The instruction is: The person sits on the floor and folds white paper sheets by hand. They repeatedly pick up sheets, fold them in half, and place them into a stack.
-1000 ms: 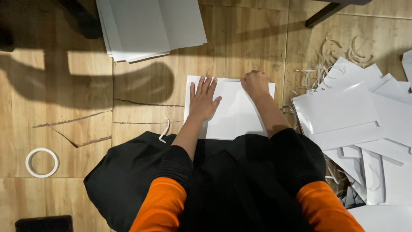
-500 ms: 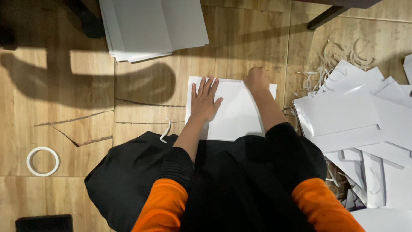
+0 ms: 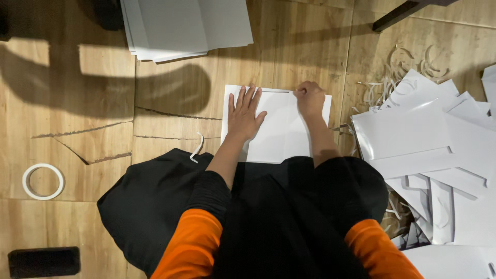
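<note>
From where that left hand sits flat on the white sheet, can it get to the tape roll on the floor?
Probably yes. The left hand lies open on the white sheet, and the tape roll sits off to the left on bare wooden floor with nothing between, though it looks a long stretch.

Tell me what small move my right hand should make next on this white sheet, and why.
Probably draw the right hand onward along the top edge of the white sheet. It is fisted at that edge, pinching what looks like a thin strip, while the left hand lies flat, pinning the sheet to the wooden floor.
</note>
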